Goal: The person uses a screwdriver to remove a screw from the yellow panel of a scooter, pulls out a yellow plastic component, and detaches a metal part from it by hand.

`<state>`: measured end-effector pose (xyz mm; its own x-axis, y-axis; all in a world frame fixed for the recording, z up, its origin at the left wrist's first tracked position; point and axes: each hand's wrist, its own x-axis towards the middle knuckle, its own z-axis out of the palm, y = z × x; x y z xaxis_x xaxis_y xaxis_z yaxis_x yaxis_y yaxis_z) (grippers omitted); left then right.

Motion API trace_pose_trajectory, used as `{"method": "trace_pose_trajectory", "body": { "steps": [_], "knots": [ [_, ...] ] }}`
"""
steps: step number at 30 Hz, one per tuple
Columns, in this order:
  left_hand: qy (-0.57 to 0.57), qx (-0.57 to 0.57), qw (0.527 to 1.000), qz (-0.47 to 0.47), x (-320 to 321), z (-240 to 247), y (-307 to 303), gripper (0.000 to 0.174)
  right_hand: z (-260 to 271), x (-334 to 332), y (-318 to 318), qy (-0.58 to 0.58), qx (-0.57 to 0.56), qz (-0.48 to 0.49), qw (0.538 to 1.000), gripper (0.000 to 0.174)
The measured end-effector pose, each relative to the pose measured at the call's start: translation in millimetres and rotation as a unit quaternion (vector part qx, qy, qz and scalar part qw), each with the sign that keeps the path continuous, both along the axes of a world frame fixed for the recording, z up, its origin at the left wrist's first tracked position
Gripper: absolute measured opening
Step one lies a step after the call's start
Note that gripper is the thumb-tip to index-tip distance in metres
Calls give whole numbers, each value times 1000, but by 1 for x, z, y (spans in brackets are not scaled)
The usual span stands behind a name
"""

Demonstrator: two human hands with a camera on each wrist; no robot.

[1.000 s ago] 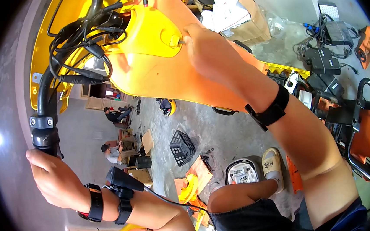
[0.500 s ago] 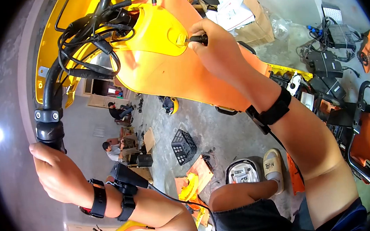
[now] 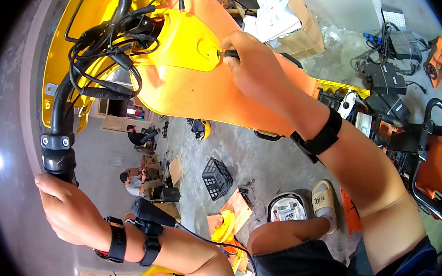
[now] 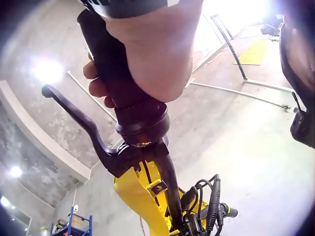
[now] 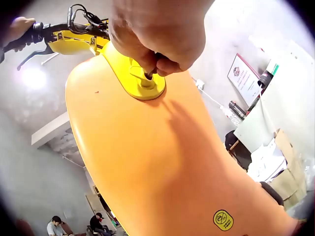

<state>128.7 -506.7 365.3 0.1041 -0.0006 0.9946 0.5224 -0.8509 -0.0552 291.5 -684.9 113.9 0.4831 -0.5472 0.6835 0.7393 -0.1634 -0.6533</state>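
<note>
Right hand [image 3: 254, 62] has rolled about the key [image 3: 231, 53]: compared with 0.5 s ago, less of the black head shows past the curled fingers; 1.0 s ago the hand hid that head altogether.

Right hand state: narrow pinch on the black head.

Key location: at the right fingertips, metal shank pointing to the yellow cap [image 3: 211, 53] just beyond them. Orange body [image 3: 202, 93] lies beneath the hand. Depth of the shank in the cap: cannot tell.

Handling (judged): light, stiff, unlikely to slip. Best held across the black head, in line with the shank; sideways load might bend the metal.

Left hand [image 3: 73, 209]: wraps the handlebar grip [image 4: 106, 54], fingers curled round its far side; same hold as in both earlier frames. Brake lever [image 4: 83, 119] stands apart, beside those fingers. Cables [image 3: 121, 59] lie left of the right hand.
</note>
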Motion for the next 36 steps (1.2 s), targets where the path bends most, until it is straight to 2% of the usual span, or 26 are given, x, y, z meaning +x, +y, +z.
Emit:
{"method": "trace_pose_trajectory", "body": {
  "steps": [2,6,8,12,14,18,20,21,27,29,33,35,36],
  "knots": [
    [-2,4,1000,-1,1,0,0,68,1,-1,-1,41,8,-7,999,25],
    [-4,1,1000,5,0,0,0,67,4,0,0,25,49,6,998,24],
    [0,-1,1000,7,0,0,0,67,7,-1,3,81,66,48,993,24],
    [-3,3,1000,-6,0,-1,-1,67,11,-8,0,103,66,28,992,23],
    [-2,3,1000,-8,0,-2,0,67,13,-11,-7,138,38,84,986,20],
    [-7,6,1000,-7,0,0,2,67,6,-6,-2,102,34,84,991,18],
    [-9,5,1000,-6,1,-1,2,67,1,1,4,14,14,-22,1000,25],
    [-11,6,1000,-4,1,-1,2,67,-1,2,4,15,13,-23,1000,25],
    [-1,-4,1000,-2,-1,-1,-1,68,3,-2,3,88,5,5,996,26],
    [5,-9,1000,-4,-1,0,0,68,7,-6,0,153,47,117,980,20],
    [-10,6,1000,-3,1,-1,2,67,8,-6,-2,176,42,134,974,26],
    [-13,7,1000,1,0,-1,0,67,4,-2,-1,38,-13,-12,999,28],
    [-9,2,1000,-8,0,-1,0,67,2,0,-1,38,-13,-12,999,28]
  ]
}}
